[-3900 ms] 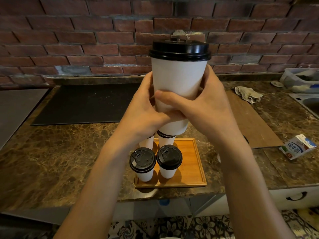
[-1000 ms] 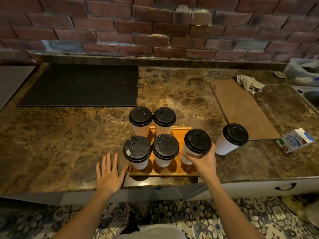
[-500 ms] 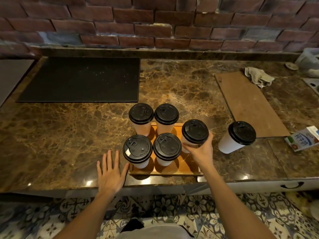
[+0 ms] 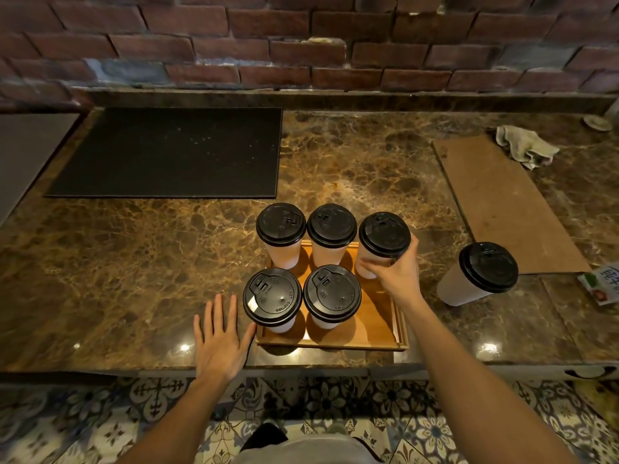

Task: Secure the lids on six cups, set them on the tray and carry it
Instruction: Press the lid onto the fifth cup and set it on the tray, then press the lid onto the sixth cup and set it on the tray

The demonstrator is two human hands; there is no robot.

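On the marble counter (image 4: 134,262) I see the wooden tray (image 4: 375,341) carrying four lidded cups (image 4: 332,294). My right hand (image 4: 398,276) grips a fifth cup (image 4: 384,234) at its back right corner. The sixth cup (image 4: 487,267) stands apart, right. My left hand (image 4: 219,343) lies flat, fingers spread, beside the tray.

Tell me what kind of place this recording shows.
Likely a café or coffee-bar counter, though a home kitchen is possible: lidded paper cups stand on a wooden tray, and a black mat lies on the marble counter below a brick wall.
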